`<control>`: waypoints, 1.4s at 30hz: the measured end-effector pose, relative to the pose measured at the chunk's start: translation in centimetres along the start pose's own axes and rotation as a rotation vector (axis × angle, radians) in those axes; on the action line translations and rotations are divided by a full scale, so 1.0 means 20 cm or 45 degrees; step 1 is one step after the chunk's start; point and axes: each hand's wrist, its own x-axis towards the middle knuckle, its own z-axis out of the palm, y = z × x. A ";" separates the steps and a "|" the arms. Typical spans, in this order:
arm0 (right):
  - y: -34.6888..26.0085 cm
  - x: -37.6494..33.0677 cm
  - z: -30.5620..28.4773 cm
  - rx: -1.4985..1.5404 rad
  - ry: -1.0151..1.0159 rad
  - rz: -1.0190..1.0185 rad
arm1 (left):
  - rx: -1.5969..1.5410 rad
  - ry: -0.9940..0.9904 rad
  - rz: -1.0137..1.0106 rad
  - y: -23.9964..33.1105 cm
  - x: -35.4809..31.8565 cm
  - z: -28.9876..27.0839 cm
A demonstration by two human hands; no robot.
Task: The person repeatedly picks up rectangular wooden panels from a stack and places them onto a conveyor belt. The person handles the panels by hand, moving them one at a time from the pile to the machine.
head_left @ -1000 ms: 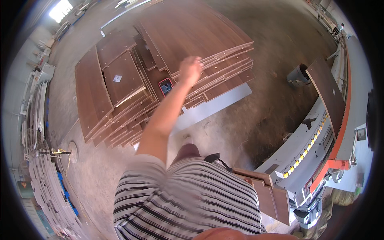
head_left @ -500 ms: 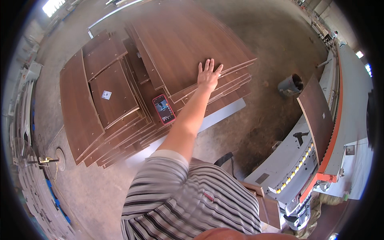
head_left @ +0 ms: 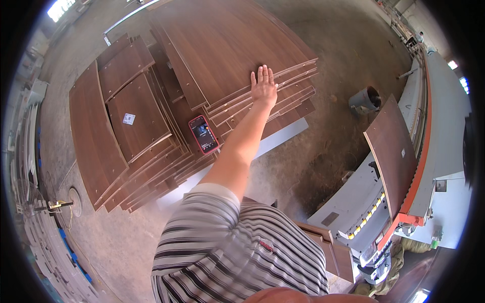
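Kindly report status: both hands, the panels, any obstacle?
Left hand open, at near edge of brown panel stack. Right hand not visible. Red-cased phone beside left forearm, possible obstacle.

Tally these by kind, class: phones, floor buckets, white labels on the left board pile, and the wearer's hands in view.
Phone: 1
Bucket: 1
White label: 1
Left hand, at the right board pile: 1
Total: 4

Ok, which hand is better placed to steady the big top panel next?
The left hand, probably: it's open, palm down, at the near edge of the big panel. The right hand is out of view, so its reach can't be judged.
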 end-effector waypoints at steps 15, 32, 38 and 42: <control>-0.02 -0.03 0.05 0.072 0.071 -0.111 | -1.785 -0.941 -0.166 0.46 -0.89 0.32; 0.47 -0.74 -1.00 0.688 2.061 0.075 | -2.874 -1.662 -0.558 1.41 -1.59 -0.09; 0.75 -0.63 -1.54 -0.066 2.006 0.257 | -2.794 -1.615 -0.693 1.24 -1.75 -0.18; 0.83 -0.42 -1.74 -0.014 1.397 0.461 | -2.776 -1.606 -0.808 1.05 -1.84 -0.15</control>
